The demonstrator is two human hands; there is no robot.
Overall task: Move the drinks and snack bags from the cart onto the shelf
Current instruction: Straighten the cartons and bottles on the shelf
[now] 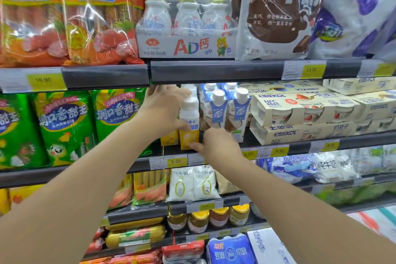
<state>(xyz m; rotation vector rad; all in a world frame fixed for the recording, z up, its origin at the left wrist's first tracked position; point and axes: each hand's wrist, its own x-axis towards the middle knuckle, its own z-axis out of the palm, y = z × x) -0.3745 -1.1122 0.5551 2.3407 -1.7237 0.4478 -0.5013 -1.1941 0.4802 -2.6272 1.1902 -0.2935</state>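
A white and yellow drink bottle (190, 123) with a white cap stands upright on the middle shelf (300, 148), at the front of a row of like bottles. My left hand (165, 111) grips its left side, fingers over the shoulder and thumb across the label. My right hand (216, 143) is at the bottle's base on the right, its thumb touching the yellow bottom edge. Blue and white cartons (227, 111) stand right beside the bottle. The cart is out of view.
Green sausage bags (64, 126) fill the shelf to the left, cream yoghurt multipacks (308, 113) to the right. Above hang orange sausage bags (70, 17), an AD milk pack (186, 28) and large milk bags (278, 13). Lower shelves hold milk pouches (192, 184) and jars (199, 221).
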